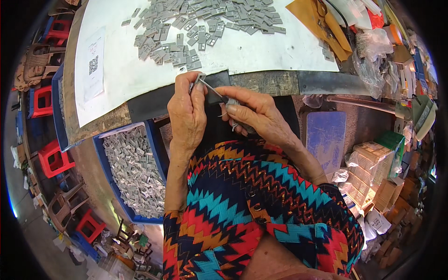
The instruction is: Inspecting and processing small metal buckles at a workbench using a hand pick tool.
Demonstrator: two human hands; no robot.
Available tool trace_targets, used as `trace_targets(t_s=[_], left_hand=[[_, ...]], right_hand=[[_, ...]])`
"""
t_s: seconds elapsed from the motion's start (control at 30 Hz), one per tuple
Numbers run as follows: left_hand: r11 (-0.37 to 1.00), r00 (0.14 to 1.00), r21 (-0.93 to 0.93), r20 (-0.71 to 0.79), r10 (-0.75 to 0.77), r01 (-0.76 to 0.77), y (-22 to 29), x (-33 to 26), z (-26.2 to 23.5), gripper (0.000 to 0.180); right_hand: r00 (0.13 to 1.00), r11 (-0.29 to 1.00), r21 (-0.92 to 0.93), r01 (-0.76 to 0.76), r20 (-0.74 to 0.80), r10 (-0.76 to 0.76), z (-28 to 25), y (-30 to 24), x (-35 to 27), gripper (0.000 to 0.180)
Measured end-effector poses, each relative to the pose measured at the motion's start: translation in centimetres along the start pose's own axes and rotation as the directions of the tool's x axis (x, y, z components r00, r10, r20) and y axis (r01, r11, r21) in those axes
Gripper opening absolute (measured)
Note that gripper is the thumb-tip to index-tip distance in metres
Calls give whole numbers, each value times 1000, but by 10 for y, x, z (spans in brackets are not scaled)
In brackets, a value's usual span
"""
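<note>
Seen from above, a person in a bright zigzag-patterned garment sat at a workbench (98,122) covered by a white sheet (121,70); both forearms rose from the lower edge and met at the bench's near edge. The left hand (186,109) was closed in a pinch, fingertips gripping a small grey part (199,77) held just above the dark strip along the bench edge; the right hand (254,112) was curled shut around a thin metal tool (212,89). The tool's long axis ran diagonally, up and to the left from the right hand toward the pinched part, its tip touching or almost touching the part; which of the two could not be told. The hands sat close together, the left one nearer the part. A heap of similar grey parts (205,23) lay farther away on the sheet, beyond both hands; a blue bin (156,144) full of more parts stood below the bench, to the person's left.
</note>
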State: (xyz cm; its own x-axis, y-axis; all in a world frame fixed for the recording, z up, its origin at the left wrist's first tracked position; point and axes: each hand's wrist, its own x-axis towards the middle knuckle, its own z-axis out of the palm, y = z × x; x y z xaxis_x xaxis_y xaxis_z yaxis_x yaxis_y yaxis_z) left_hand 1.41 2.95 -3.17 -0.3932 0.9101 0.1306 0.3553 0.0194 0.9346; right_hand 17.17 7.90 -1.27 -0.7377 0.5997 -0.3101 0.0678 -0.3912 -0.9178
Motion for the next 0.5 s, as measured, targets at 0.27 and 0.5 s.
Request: trace_targets(t_s=[0.27, 0.5], left_hand=[[910, 952, 308, -40, 304, -277, -13, 2, 5, 15], [833, 892, 360, -4, 451, -420, -14, 1, 6, 35]], right_hand=[[853, 661, -626, 414, 13, -521, 12, 8, 1, 38], [849, 737, -501, 453, -9, -528, 16, 17, 1, 43]])
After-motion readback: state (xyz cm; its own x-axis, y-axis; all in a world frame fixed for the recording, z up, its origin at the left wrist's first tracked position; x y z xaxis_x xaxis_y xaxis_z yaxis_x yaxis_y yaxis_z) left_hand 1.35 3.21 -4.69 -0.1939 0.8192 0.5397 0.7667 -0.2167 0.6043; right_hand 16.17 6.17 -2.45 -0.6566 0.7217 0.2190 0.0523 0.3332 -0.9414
